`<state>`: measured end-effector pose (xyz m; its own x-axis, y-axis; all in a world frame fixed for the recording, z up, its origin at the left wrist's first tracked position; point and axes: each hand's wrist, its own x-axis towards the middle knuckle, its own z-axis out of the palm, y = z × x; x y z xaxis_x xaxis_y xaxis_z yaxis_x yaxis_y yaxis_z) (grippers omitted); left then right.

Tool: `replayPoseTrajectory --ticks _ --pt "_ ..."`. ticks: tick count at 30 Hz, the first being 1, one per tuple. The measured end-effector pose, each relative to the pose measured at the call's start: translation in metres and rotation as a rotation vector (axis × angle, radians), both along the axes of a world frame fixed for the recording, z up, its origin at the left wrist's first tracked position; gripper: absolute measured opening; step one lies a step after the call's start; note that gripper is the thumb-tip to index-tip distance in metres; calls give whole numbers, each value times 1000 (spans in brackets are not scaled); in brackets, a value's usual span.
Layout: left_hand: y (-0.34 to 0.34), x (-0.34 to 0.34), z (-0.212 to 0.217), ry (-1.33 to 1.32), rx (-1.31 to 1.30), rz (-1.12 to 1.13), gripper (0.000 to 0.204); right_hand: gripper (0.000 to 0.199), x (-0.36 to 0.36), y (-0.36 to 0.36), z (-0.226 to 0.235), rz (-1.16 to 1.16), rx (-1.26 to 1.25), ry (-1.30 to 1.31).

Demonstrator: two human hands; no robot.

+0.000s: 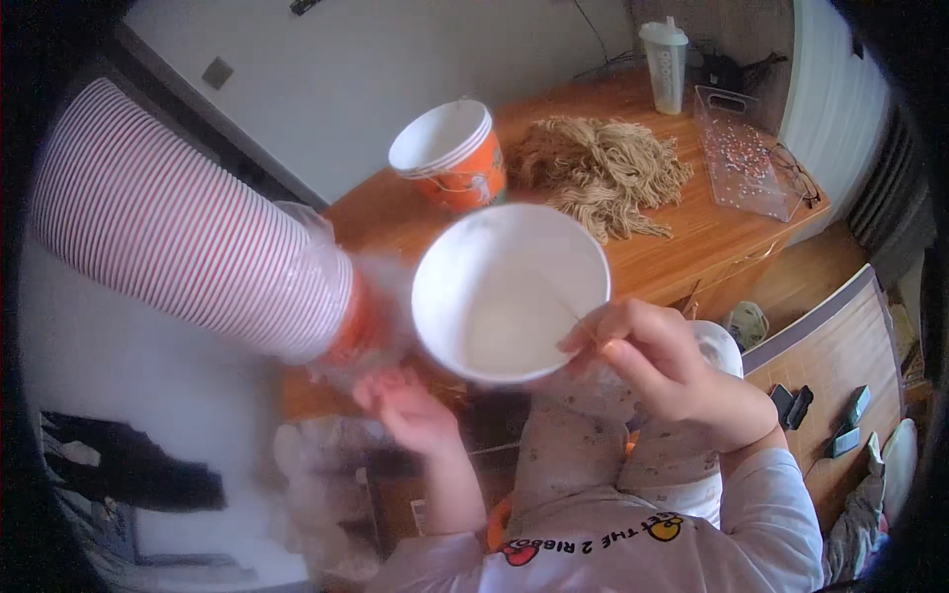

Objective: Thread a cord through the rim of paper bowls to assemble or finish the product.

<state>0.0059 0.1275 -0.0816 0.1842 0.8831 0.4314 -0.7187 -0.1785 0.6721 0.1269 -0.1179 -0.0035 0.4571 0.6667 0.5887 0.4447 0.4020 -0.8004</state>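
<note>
A wide white-lined paper cup [511, 321] is tilted with its mouth toward me. My right hand [657, 361] is closed at the cup's right rim, and a thin strand runs from its fingertips across the opening. Some of those fingers are hidden by the cup. My left hand [405, 405] is raised below the cup's left side, by the orange end of a long stack of nested paper cups [198, 222] in clear plastic wrap. Motion smears the left fingers, so their grip cannot be made out.
On the wooden table [376, 212] stand a few nested orange cups [460, 163] beside a heap of tan yarn [613, 173]. Farther right are a lidded drink cup [666, 69] and a clear tray [746, 158] with small coloured bits and eyeglasses [796, 173]. A wooden board [830, 395] lies to my right.
</note>
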Motion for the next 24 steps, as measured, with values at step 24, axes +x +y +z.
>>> replayPoseTrajectory --ticks 24 --pt "-112 13 4 -335 -1110 -1774 30 15 14 8 -18 366 153 721"
